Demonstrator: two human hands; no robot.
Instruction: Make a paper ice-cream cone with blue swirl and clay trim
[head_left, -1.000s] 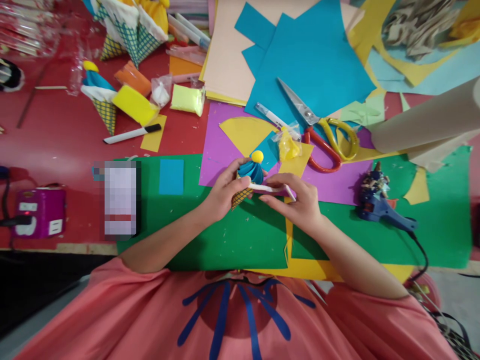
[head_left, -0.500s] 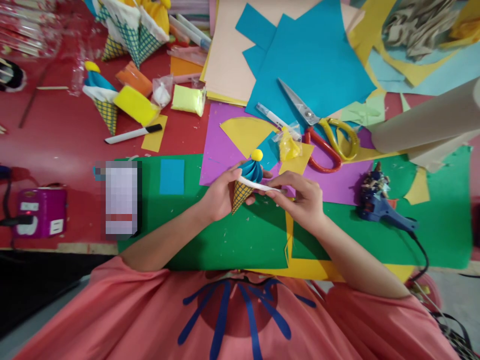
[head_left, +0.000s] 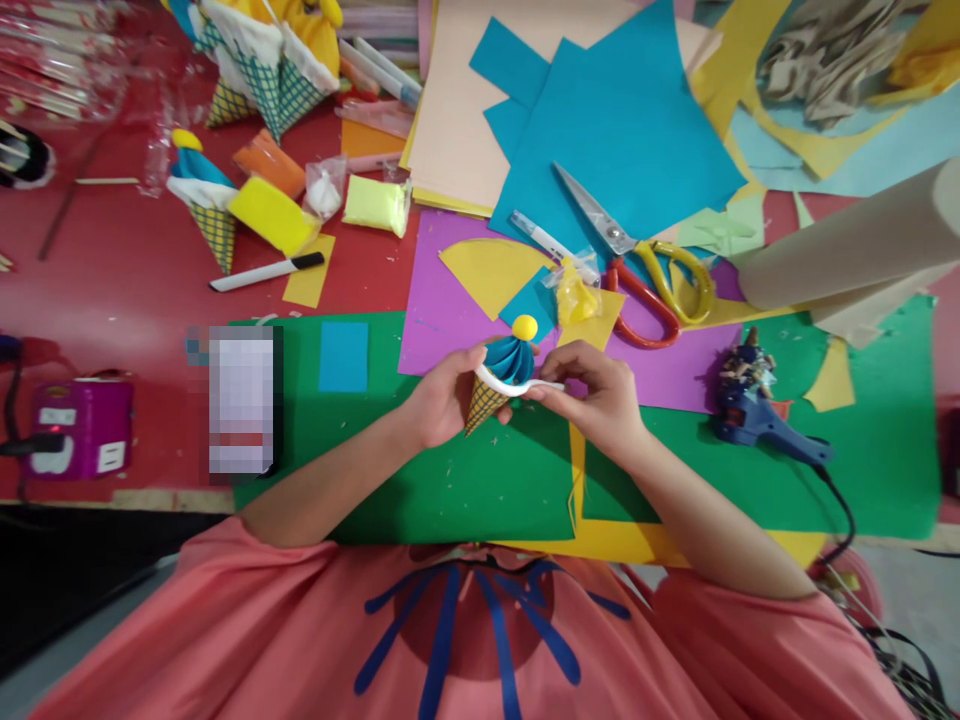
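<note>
Paper ice-cream cone (head_left: 495,385) — a checked yellow cone with a pleated blue top and a yellow ball on it — is held above the green sheet (head_left: 450,470), just off its far edge where the purple sheet (head_left: 435,300) begins. Nearest the cone, the left hand (head_left: 442,400) is closed around its lower part, fingers wrapped on the checked paper. The right hand (head_left: 600,395) pinches the free end of a white strip (head_left: 517,385) that curves around the seam between cone and blue top; the strip touches the cone on its near side, while its tail juts out toward the right hand.

If the strip carries glue, I judge that it could set crooked or lift at the tail, since only part of it lies against the cone. A hard squeeze from the left hand might also crush the thin cone or flatten the pleats.

Right of the cone lies a blue glue gun (head_left: 757,420) — its hot tip could burn a wrist. Beyond the cone sit scissors (head_left: 645,265), and a marker (head_left: 266,270) lies far left.
</note>
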